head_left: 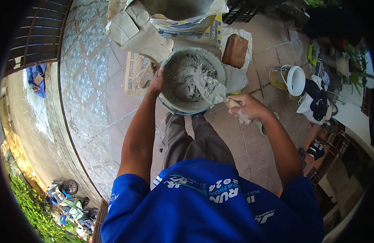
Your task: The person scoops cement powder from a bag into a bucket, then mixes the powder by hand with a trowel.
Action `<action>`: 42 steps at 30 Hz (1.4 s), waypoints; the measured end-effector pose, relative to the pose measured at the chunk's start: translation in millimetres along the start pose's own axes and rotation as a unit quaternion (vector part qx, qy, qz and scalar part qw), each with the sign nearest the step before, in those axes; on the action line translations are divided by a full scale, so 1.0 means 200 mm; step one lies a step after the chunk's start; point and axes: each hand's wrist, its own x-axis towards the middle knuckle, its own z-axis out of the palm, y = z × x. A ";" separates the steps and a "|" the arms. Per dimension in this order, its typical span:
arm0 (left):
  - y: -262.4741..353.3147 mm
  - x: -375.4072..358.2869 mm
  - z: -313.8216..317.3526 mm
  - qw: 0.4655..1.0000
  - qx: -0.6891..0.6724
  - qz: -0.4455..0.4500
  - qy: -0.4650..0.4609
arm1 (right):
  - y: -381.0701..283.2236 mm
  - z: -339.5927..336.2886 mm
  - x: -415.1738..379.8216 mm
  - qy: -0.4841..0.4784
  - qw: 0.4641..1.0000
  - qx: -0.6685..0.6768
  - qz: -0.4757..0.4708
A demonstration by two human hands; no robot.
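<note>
A round bucket in front of my legs holds wet grey cement mix. My left hand grips the bucket's left rim. In my right hand, at the lower right of the bucket, is the handle of a trowel. The trowel's blade lies over the mix, coated with grey cement, and its tip reaches toward the middle of the bucket. What lies beneath the blade is hidden.
Behind the bucket stands an open cement sack; a flattened paper bag lies to the left. A brick rests on a white sack at the right. Farther right are a white pail and black-and-white bags.
</note>
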 end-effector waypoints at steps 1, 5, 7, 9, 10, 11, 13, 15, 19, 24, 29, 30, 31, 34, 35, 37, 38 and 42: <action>0.01 -0.01 -0.01 1.000 0.001 0.007 -0.005 | 0.00 0.01 -0.03 0.041 0.985 -0.162 -0.049; 0.00 0.01 -0.02 0.999 0.007 -0.039 -0.030 | 0.15 0.48 0.34 0.199 0.850 -0.466 -0.146; 0.09 -0.05 -0.01 0.998 0.025 -0.052 -0.015 | 0.14 0.51 0.43 0.154 0.852 -0.467 -0.182; 0.14 -0.04 -0.03 0.999 0.030 -0.040 -0.010 | 0.06 0.45 0.37 0.098 0.857 -0.463 -0.204; 0.11 -0.04 -0.02 0.999 0.018 -0.026 -0.009 | 0.00 0.36 0.26 0.114 0.848 -0.471 -0.215; 0.08 -0.04 -0.01 1.000 0.003 -0.012 -0.003 | -0.07 0.28 0.11 0.136 0.843 -0.474 -0.217; 0.13 -0.08 -0.02 1.000 0.010 -0.015 -0.011 | -0.18 0.19 -0.08 0.176 0.830 -0.475 -0.231; 0.05 -0.02 -0.02 0.999 0.038 -0.012 -0.002 | -0.15 0.27 0.03 0.165 0.835 -0.471 -0.232; 0.10 -0.04 -0.02 0.998 0.014 -0.047 -0.033 | 0.15 0.56 0.58 0.177 0.849 -0.450 -0.213; 0.14 -0.15 -0.02 0.996 -0.038 0.022 -0.081 | 0.04 0.41 0.35 0.215 0.873 -0.399 -0.178; 0.11 -0.50 0.01 0.952 -0.113 -0.286 0.005 | 0.20 0.43 0.36 0.312 0.854 -0.367 -0.198; 0.06 -0.57 0.04 0.949 -0.138 -0.285 0.012 | 0.25 0.44 0.42 0.320 0.846 -0.371 -0.210; -0.01 -0.60 0.05 0.945 -0.161 -0.285 0.019 | 0.25 0.44 0.38 0.371 0.829 -0.341 -0.241; 0.11 -0.73 0.12 0.929 -0.226 -0.274 0.107 | 0.28 0.48 0.18 0.470 0.796 -0.252 -0.286; 0.14 -0.75 0.12 0.918 -0.263 -0.275 0.114 | 0.32 0.47 0.11 0.480 0.804 -0.223 -0.271; 0.20 -0.77 0.12 0.899 -0.324 -0.272 0.112 | 0.49 0.45 -0.04 0.527 0.807 -0.136 -0.227; 0.25 -0.77 0.14 0.892 -0.351 -0.266 0.104 | 0.66 0.44 -0.08 0.533 0.817 -0.080 -0.204; 0.47 -0.80 0.22 0.873 -0.409 -0.255 0.077 | 1.67 0.63 -0.10 0.555 0.821 0.129 0.031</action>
